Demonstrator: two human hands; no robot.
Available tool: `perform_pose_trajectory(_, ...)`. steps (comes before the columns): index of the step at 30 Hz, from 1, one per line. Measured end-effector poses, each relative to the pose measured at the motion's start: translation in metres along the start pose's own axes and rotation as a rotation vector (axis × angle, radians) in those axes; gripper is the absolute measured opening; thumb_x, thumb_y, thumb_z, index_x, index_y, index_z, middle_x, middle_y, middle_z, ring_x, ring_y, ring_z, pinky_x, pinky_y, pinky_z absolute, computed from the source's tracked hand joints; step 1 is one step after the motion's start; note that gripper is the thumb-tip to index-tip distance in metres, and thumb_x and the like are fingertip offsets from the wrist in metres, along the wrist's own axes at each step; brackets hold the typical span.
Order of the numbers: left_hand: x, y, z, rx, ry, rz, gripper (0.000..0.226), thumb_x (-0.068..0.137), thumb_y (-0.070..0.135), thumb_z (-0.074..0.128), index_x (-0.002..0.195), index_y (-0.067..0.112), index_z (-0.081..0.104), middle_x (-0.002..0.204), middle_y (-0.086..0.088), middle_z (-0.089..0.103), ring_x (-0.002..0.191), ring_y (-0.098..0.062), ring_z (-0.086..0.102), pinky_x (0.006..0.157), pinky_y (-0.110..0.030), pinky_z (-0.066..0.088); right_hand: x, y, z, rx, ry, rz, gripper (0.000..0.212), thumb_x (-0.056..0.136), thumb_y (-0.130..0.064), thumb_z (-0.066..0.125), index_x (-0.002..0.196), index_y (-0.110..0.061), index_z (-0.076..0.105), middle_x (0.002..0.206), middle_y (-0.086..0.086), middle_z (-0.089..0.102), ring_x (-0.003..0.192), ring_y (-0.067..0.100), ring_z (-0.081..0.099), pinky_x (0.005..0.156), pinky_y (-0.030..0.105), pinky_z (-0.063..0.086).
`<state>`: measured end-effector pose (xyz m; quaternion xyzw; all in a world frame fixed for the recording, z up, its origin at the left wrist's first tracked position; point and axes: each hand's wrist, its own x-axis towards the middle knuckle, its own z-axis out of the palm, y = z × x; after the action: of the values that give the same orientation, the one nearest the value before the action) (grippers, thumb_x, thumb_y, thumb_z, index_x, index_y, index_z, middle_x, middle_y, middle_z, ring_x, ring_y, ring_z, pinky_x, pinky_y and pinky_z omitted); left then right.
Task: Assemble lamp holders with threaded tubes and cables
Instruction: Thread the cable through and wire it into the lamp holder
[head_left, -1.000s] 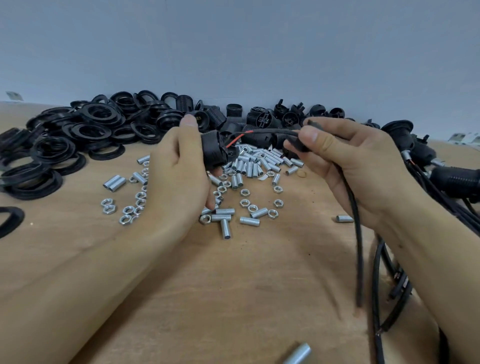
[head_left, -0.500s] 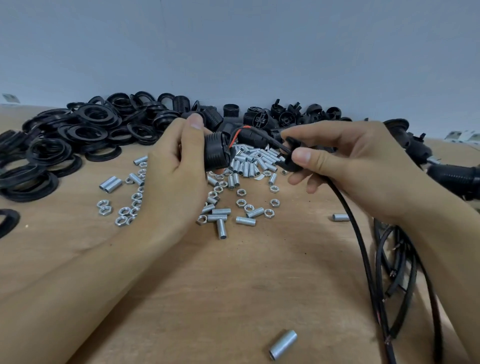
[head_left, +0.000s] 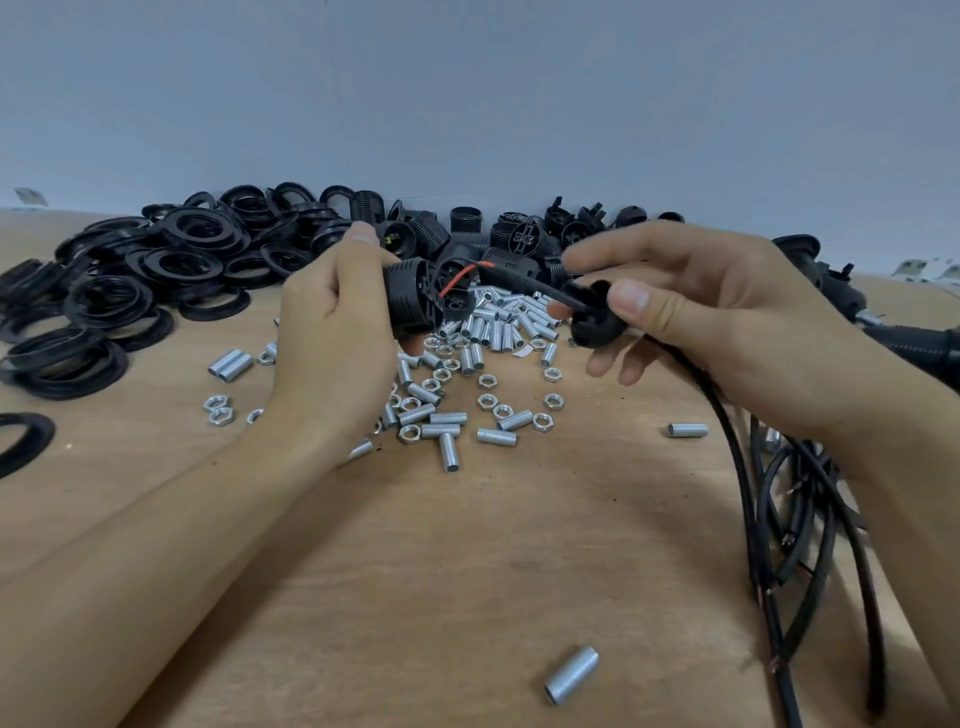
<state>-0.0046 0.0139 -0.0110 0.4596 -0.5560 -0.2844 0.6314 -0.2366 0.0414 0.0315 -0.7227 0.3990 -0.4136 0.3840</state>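
Head view: left hand (head_left: 337, 332) still grips lamp holder body (head_left: 413, 299); right hand (head_left: 727, 322) pinching cap (head_left: 595, 317) on cable (head_left: 727, 441), now nearer body.

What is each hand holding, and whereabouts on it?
The left hand grips the ribbed lamp holder around its body. The right hand pinches the black cap on the cable, thumb on its rim.

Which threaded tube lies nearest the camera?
The lone tube at bottom centre, lying on the table well apart from the main pile.
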Motion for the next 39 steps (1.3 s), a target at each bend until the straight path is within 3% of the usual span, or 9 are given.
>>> perform_pose_trajectory(5,-0.002,0.006,0.0,-0.056,-0.083,-0.042,0.056,0.104,0.025,0.041,0.05,0.024,0.055,0.052,0.002,0.052,0.045,-0.011,0.047,0.04,-0.019,0.037,0.0,0.0,0.002,-0.132,0.14,-0.067,0.022,0.095,-0.012,0.06,0.115,-0.021,0.064,0.104,0.001,0.073,0.069,0.022,0.07,0.061,0.031,0.054)
perform_pose_trajectory(9,-0.008,0.005,0.003,0.015,-0.105,0.0,0.05,0.106,0.025,0.038,0.059,0.015,0.051,0.069,-0.027,0.054,0.053,-0.033,0.049,0.051,-0.03,0.037,0.0,-0.001,0.02,-0.28,0.138,-0.152,0.024,0.091,-0.018,0.064,0.112,-0.029,0.065,0.111,-0.01,0.07,0.079,0.012,0.068,0.075,0.024,0.051)
perform_pose_trajectory(13,-0.007,0.003,0.004,0.033,-0.067,-0.002,0.054,0.109,0.031,0.032,0.066,0.007,0.053,0.058,-0.02,0.052,0.043,-0.014,0.047,0.042,-0.02,0.033,-0.003,-0.007,0.027,-0.348,0.123,-0.175,0.027,0.088,-0.024,0.061,0.114,-0.029,0.065,0.107,-0.015,0.069,0.085,0.017,0.068,0.083,0.036,0.053)
perform_pose_trajectory(19,-0.008,0.001,0.006,0.069,-0.059,0.058,0.055,0.108,0.036,0.031,0.081,-0.003,0.059,0.063,-0.024,0.054,0.043,-0.008,0.043,0.044,-0.019,0.033,-0.004,-0.01,0.036,-0.575,0.122,-0.27,0.032,0.092,-0.031,0.064,0.123,-0.023,0.065,0.095,-0.03,0.062,0.087,0.0,0.065,0.08,0.014,0.048)
perform_pose_trajectory(22,-0.01,0.001,0.008,0.087,-0.044,0.115,0.053,0.104,0.04,0.03,0.08,0.004,0.06,0.057,-0.007,0.05,0.051,-0.011,0.043,0.052,-0.026,0.033,-0.004,-0.012,0.039,-0.697,0.103,-0.34,0.046,0.085,-0.033,0.071,0.127,-0.016,0.062,0.116,-0.015,0.064,0.107,-0.002,0.055,0.092,0.005,0.038)
perform_pose_trajectory(27,-0.012,0.0,0.008,0.164,-0.018,0.266,0.044,0.105,0.032,0.03,0.078,0.012,0.058,0.064,-0.001,0.054,0.059,-0.01,0.047,0.056,-0.025,0.035,-0.002,-0.01,0.045,-0.839,0.242,-0.466,0.049,0.081,-0.012,0.074,0.128,-0.005,0.061,0.113,0.006,0.069,0.094,0.012,0.06,0.082,0.015,0.042)
perform_pose_trajectory(31,-0.015,0.0,0.009,0.16,-0.013,0.313,0.043,0.105,0.033,0.031,0.081,0.011,0.06,0.068,-0.007,0.056,0.065,-0.021,0.051,0.059,-0.032,0.039,-0.005,-0.013,0.052,-0.893,0.196,-0.458,0.054,0.079,-0.014,0.074,0.131,-0.01,0.06,0.117,0.003,0.07,0.101,0.022,0.066,0.085,0.033,0.054)
perform_pose_trajectory(34,-0.017,0.0,0.011,0.147,-0.015,0.312,0.045,0.105,0.036,0.03,0.081,0.012,0.06,0.069,-0.003,0.058,0.065,-0.017,0.053,0.059,-0.028,0.041,-0.004,-0.014,0.055,-0.884,0.182,-0.41,0.056,0.076,-0.015,0.076,0.13,-0.011,0.06,0.118,-0.003,0.069,0.091,0.008,0.053,0.077,0.012,0.036)
perform_pose_trajectory(39,-0.018,-0.002,0.015,0.063,-0.052,0.184,0.045,0.105,0.042,0.032,0.083,0.014,0.06,0.062,0.003,0.054,0.056,-0.009,0.048,0.055,-0.024,0.037,-0.004,-0.015,0.06,-0.696,0.209,-0.326,0.062,0.074,-0.021,0.079,0.132,-0.015,0.058,0.113,-0.011,0.071,0.095,0.005,0.062,0.073,0.021,0.048)
